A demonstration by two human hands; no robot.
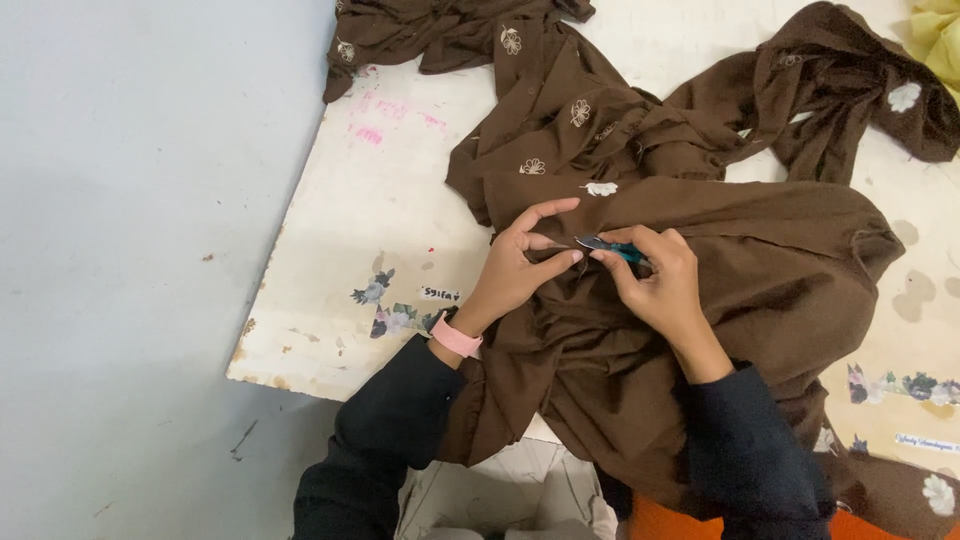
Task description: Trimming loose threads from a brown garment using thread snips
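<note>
Fingers of both hands pinch crumpled brown cloth; right hand grips seemingly teal snips.

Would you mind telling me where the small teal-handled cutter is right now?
In the head view, the teal-handled cutter is held in the right hand, just right of centre, its tip meeting the left hand over the brown fabric.

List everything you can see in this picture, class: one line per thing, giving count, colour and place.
brown fabric: one heap, dark brown with pale flower motifs, across the board.
thread snips: one, teal-handled, in the right hand.
board: one, cream with flower stickers, on the floor.
yellow cloth: one, top right corner.
floor: grey, left.
wristband: one, pink, left wrist.
left hand: pinching the fabric.
right hand: grip closed on the snips.
</note>
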